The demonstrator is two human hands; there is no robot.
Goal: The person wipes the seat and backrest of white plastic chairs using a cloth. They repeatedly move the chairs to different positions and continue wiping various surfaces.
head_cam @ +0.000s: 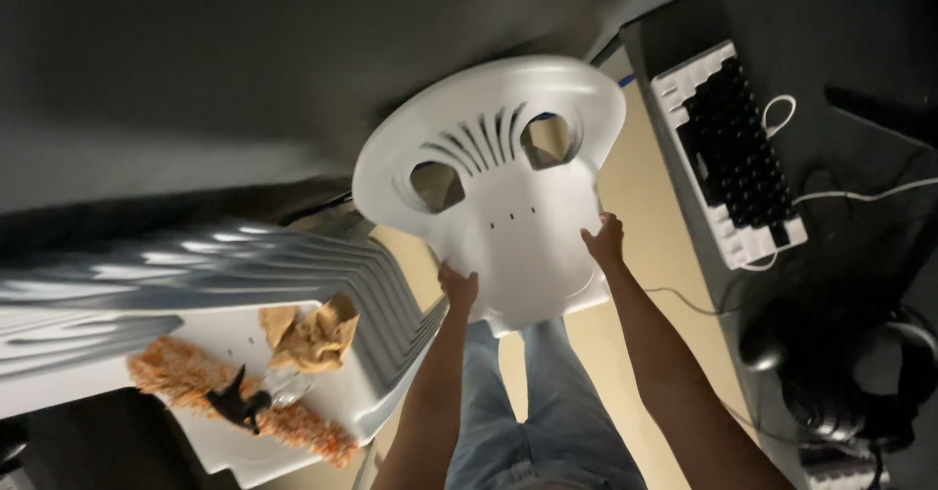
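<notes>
1. On the left stands one stack of white plastic chairs (pixel 322 285); on its top seat lie one fluffy orange duster with a black handle (pixel 234 404) and one crumpled tan cloth (pixel 313 336).
2. The left hand (pixel 457 287) is closed on the lower left edge of one white plastic chair with two cut-out holes and a slotted back (pixel 498 177), held up over the floor.
3. The right hand (pixel 606 241) grips its right edge, fingers curled.
4. On the dark desk (pixel 860 41) lie one white keyboard with black keys (pixel 731 153) and one pair of black headphones (pixel 860 373).

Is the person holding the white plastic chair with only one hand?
No, both the left hand and the right hand grip the edges of the white plastic chair, one on each side.
</notes>
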